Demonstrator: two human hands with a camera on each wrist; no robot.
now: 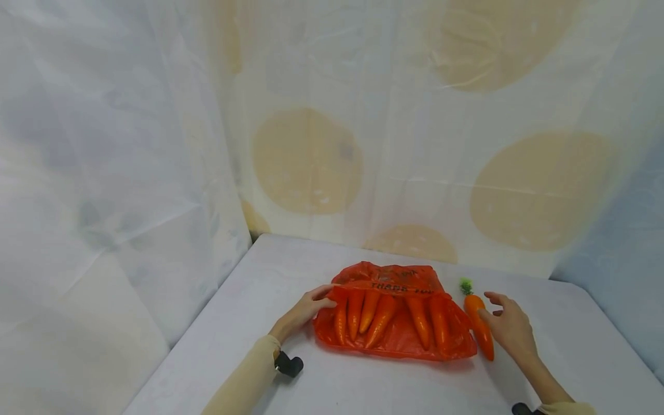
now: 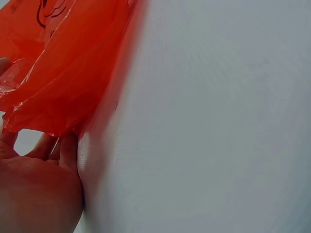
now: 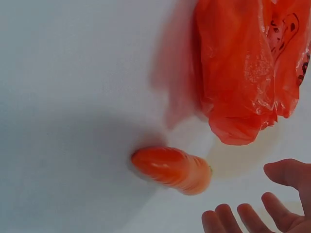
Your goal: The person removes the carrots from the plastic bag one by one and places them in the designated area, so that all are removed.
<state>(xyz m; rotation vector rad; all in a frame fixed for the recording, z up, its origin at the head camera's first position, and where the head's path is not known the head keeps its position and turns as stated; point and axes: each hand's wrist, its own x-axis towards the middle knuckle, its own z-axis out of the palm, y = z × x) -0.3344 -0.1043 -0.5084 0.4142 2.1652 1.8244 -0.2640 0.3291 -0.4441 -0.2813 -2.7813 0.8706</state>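
A red plastic bag [image 1: 394,340] with black printed lettering lies on the table, and several orange carrots [image 1: 383,314] show at its front. At the bag's left edge my left hand [image 1: 309,305] holds the plastic. In the left wrist view, the fingers [image 2: 68,150] of that hand go behind the bag [image 2: 73,68], which partly hides them. One loose carrot [image 1: 478,323] with a green tuft lies just right of the bag. My right hand [image 1: 510,328] is spread beside this carrot; in the right wrist view there is a gap between its fingertips and the carrot [image 3: 172,170].
The white table [image 1: 394,386] extends in front of the bag and on both sides. A pale curtain with tan circles [image 1: 308,161] hangs along the back edge, and white sheeting [image 1: 104,202] stands at the left.
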